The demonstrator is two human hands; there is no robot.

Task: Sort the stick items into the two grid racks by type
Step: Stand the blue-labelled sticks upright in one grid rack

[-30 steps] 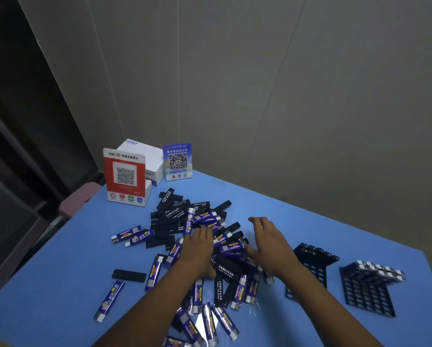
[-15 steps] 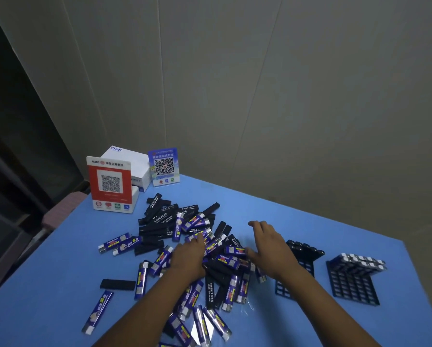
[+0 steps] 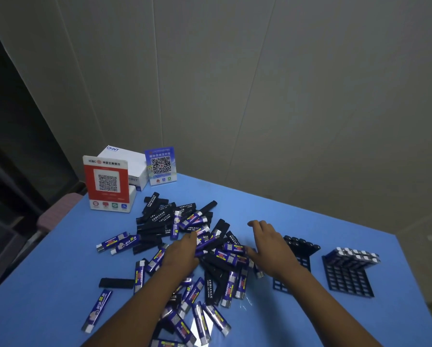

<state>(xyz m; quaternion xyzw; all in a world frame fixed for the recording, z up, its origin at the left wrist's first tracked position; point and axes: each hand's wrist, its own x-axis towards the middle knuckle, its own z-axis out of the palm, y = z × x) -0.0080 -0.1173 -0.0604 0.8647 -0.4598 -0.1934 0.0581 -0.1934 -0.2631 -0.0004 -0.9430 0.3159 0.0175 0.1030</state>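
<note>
I have both hands down on the pile of mixed sticks spread over the blue table. My left hand rests palm-down on the heap; from here its grip looks flat and loose, and I cannot tell whether anything is pinched beneath it. My right hand is spread wide, fingers straight, holding nothing, its thumb touching the sticks at the pile's right edge.

The nearer rack, black and carrying a top row of dark sticks, sits just beyond my right wrist and is partly hidden by it. The farther rack stands further out on that side, with light-capped sticks in its upper rows.

My main worry is mixing types. The plain black sticks and the purple-labelled sticks overlap so thickly under my left palm that a blind pinch could lift two at once, or the wrong kind. In this dim light a black stick lying label-down is easy to misread.

Sweeping the right hand back could also knock the nearer rack and spill its row. Loose sticks near my forearms lie close to the table's near edge; a careless drag could push them off. There looks to be a glossy clear film among them, which might slide.
</note>
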